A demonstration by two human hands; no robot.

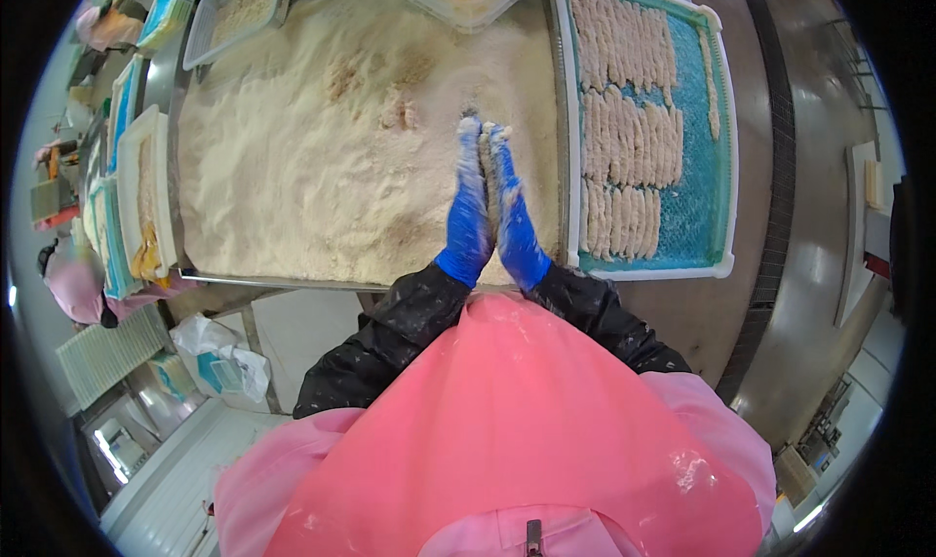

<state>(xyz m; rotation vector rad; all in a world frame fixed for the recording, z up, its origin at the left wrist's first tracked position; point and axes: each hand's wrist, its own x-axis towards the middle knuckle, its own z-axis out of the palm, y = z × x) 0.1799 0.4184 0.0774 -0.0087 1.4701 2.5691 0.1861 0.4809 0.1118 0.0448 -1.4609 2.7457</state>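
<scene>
My left hand and my right hand, in blue gloves dusted with crumbs, are held palm to palm with fingers stretched forward. Pressed between them is a long, crumb-coated strip, mostly hidden by the palms. Both hands are over the right part of a wide metal tray filled with pale breadcrumbs. Ahead of the left part of the crumb bed lie small clumps of coated bits. Rows of similar breaded strips rest on a teal mesh in a white-rimmed tray to the right.
A white bin of crumbs stands at the far left, and stacked yellowish trays at the far edge. Another white bin sits beyond the left rim. A person in pink works at the left. A plastic bag lies lower left.
</scene>
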